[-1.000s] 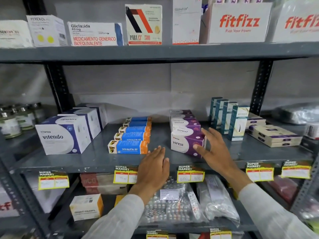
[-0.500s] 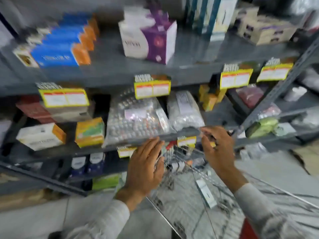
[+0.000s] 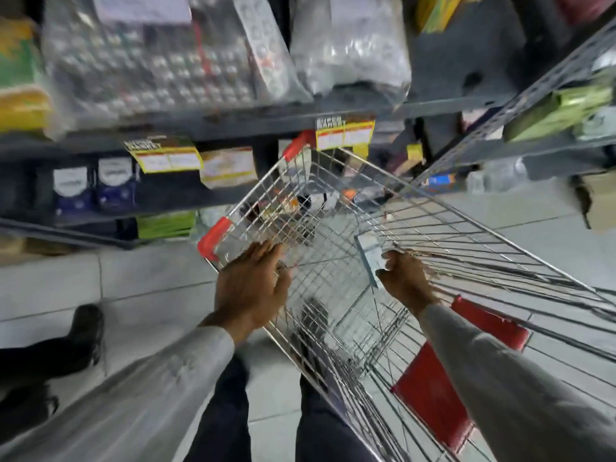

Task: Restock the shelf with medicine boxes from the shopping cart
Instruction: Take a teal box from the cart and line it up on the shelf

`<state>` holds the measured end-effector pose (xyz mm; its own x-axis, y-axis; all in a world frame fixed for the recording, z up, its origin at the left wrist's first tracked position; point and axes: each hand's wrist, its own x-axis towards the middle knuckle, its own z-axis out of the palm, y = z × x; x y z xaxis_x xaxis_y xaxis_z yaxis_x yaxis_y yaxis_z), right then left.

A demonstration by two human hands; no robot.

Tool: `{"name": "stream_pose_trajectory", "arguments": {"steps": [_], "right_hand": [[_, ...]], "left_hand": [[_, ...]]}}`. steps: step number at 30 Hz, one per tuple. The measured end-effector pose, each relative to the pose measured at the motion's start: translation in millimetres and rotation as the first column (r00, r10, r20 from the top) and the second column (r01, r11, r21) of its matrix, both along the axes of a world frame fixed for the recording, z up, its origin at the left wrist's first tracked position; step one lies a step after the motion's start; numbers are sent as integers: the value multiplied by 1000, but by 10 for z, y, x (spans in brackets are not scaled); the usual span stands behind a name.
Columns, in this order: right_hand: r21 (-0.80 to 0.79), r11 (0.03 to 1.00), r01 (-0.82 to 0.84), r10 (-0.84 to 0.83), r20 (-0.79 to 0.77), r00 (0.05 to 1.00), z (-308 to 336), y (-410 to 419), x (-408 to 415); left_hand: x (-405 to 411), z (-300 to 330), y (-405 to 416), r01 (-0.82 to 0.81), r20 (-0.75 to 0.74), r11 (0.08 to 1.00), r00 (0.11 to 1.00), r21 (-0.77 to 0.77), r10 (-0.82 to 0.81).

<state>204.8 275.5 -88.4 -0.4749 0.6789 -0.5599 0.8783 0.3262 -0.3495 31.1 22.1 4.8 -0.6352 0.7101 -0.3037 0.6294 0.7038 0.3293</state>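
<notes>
I look down into a wire shopping cart [image 3: 473, 213] with red corner guards, parked against the grey shelf [image 3: 240, 123]. A slim pale medicine box [image 3: 366, 250] lies on the cart's wire floor. My right hand [image 3: 408, 281] is inside the cart, its fingers curled around the near end of that box. My left hand [image 3: 253, 288] hovers over the cart's left rim, fingers apart and holding nothing. Several small blurred items [image 3: 300, 201] lie at the cart's far end.
Bags of blister packs [image 3: 150, 61] and a clear bag [image 3: 350, 45] fill the shelf above the cart. Yellow price tags [image 3: 345, 133] hang on its edge. Dark blue packets [image 3: 93, 188] sit lower left. Another person's dark shoe [image 3: 85, 325] stands on the tiled floor at left.
The view has swung down from the shelf to the cart. Both hands dropped from the shelf edge into the cart, and my right hand has closed on the pale box.
</notes>
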Motion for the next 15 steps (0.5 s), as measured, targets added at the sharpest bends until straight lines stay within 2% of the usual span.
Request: {"name": "stream_pose_trajectory", "arguments": {"steps": [4, 6, 7, 11, 15], "right_hand": [[-2, 997, -75, 75, 89, 993, -568, -60, 207], [-53, 988, -148, 153, 96, 984, -1153, -265, 311], [-31, 988, -150, 152, 101, 983, -1283, -212, 348], [51, 999, 9, -11, 45, 999, -1088, -91, 149], [82, 996, -39, 33, 80, 996, -1035, -152, 72]], "left_hand": [[-10, -7, -38, -1, -48, 998, 999, -66, -3], [7, -174, -157, -7, -13, 991, 1000, -134, 5], [0, -156, -130, -7, -12, 994, 1000, -111, 5], [-60, -67, 17, -27, -34, 997, 999, -70, 25], [-50, -109, -4, -50, -41, 997, 998, -51, 48]]}}
